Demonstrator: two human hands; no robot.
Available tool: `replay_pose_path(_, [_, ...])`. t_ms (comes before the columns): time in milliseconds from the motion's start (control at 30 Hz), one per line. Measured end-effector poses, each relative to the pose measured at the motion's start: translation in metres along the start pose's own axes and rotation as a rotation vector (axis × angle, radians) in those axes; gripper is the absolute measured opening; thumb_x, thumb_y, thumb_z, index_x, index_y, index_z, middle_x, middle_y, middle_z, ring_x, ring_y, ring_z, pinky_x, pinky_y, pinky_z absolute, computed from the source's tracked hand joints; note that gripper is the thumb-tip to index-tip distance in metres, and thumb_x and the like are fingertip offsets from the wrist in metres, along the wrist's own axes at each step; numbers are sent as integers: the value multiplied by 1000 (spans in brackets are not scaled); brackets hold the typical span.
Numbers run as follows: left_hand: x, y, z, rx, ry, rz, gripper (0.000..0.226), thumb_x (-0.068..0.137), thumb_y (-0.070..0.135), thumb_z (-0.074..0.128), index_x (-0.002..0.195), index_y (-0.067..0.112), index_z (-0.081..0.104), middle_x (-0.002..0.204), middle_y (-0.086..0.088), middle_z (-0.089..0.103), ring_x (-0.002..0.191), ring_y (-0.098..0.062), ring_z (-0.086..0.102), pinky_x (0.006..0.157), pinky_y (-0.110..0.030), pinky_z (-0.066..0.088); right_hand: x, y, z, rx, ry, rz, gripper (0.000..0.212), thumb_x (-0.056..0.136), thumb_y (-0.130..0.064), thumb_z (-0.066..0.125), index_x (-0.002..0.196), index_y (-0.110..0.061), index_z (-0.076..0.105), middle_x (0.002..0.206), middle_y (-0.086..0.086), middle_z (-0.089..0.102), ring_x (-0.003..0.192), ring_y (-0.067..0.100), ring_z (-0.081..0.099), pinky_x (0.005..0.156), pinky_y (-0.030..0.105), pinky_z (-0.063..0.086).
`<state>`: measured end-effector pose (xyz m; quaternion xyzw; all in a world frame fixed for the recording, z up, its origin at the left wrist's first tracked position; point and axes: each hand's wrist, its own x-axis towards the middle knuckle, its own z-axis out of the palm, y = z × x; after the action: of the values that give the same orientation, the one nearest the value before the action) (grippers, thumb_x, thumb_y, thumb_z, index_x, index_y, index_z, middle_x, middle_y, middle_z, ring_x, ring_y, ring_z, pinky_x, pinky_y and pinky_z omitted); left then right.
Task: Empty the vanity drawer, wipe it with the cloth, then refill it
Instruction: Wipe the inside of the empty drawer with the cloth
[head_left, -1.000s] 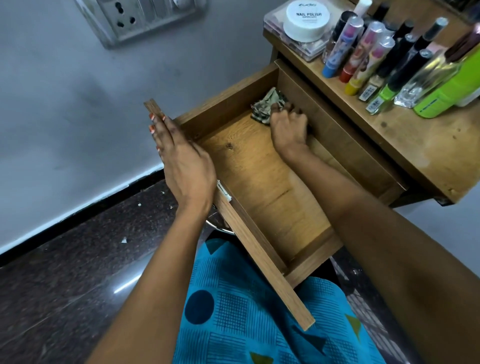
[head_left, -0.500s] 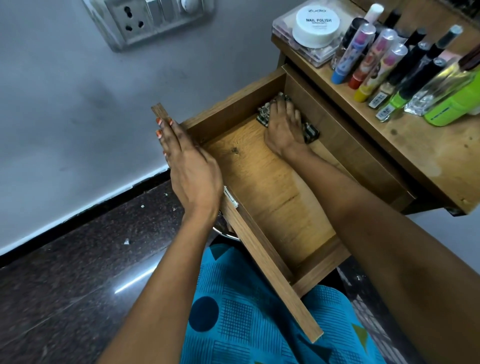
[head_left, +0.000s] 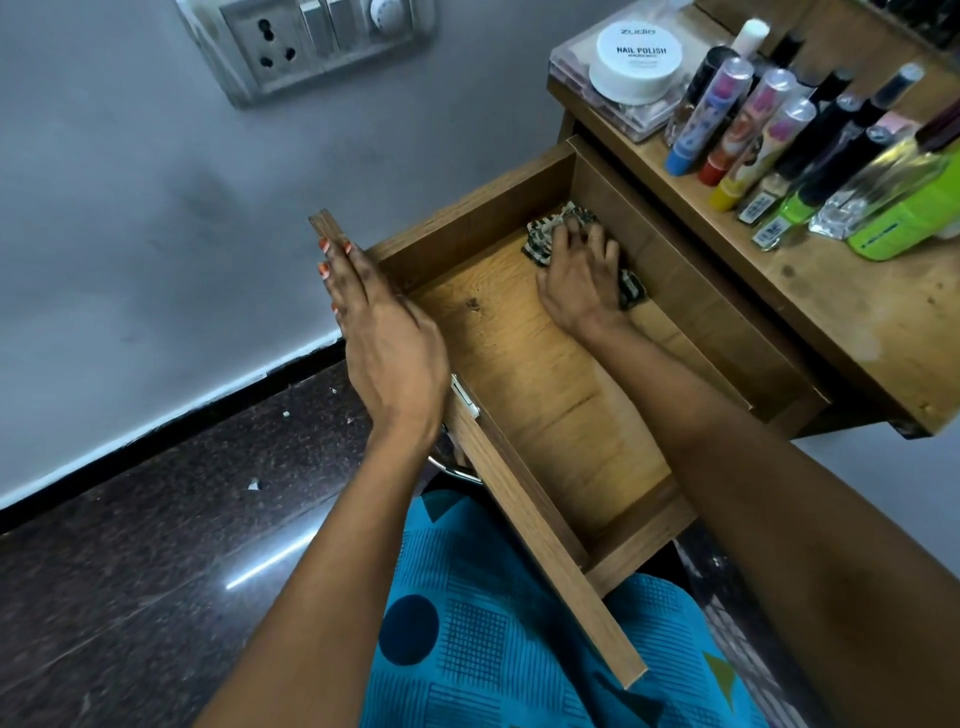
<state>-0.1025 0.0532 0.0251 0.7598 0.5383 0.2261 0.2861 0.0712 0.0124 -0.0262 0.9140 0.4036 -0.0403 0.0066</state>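
A: Cloth (head_left: 540, 238)?
B: Far corner of the drawer (head_left: 550, 395), vanity side. It was bunched a second ago. Now it's flattened under the right hand (head_left: 582, 278), fingers splayed and pressing. Wiping underway, I'd judge; refill not begun.
A: Left hand (head_left: 387, 338)?
B: Flat, fingers straight, resting on the drawer's front panel.
A: Surfaces?
B: Cloth crumpled, dark-and-pale print. Drawer boxy, bare wood grain. Beyond it, glossy bottles (head_left: 769, 130).

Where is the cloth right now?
Head view: the patterned cloth sits in the far corner of the open drawer, pressed under the right hand, beside the vanity.
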Motion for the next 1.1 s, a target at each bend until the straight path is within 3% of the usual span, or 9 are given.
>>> replay_pose_path(267, [1, 0, 1, -7, 7, 9, 56, 96, 9, 29, 147, 8, 5, 157, -8, 0, 145, -21, 0, 118, -39, 19, 17, -4, -7, 72, -53, 10, 48, 93, -26, 41, 133, -3, 28, 146, 14, 26, 134, 31, 20, 105, 44, 22])
replay_pose_path(600, [2, -3, 1, 19, 17, 15, 55, 96, 9, 29, 146, 6, 7, 157, -9, 1, 145, -21, 0, 117, -29, 5, -1, -10, 1, -67, -61, 176, 49, 96, -25, 34, 135, 1, 19, 132, 20, 47, 134, 36, 22, 101, 43, 28])
replay_pose_path(900, [1, -1, 2, 24, 22, 4, 55, 96, 9, 29, 147, 7, 8, 157, -8, 1, 145, -20, 0, 120, -33, 10, 19, -16, -7, -18, -73, 109, 57, 93, -22, 38, 140, 0, 15, 146, 17, 31, 137, 33, 17, 106, 42, 22])
replay_pose_path(1100, [-1, -2, 0, 38, 21, 17, 55, 96, 9, 29, 147, 8, 6, 157, -8, 0, 145, -21, 0, 120, -32, 8, 7, -16, -11, -43, -124, 186, 51, 96, -26, 34, 138, -3, 18, 136, 19, 45, 135, 35, 20, 100, 45, 30])
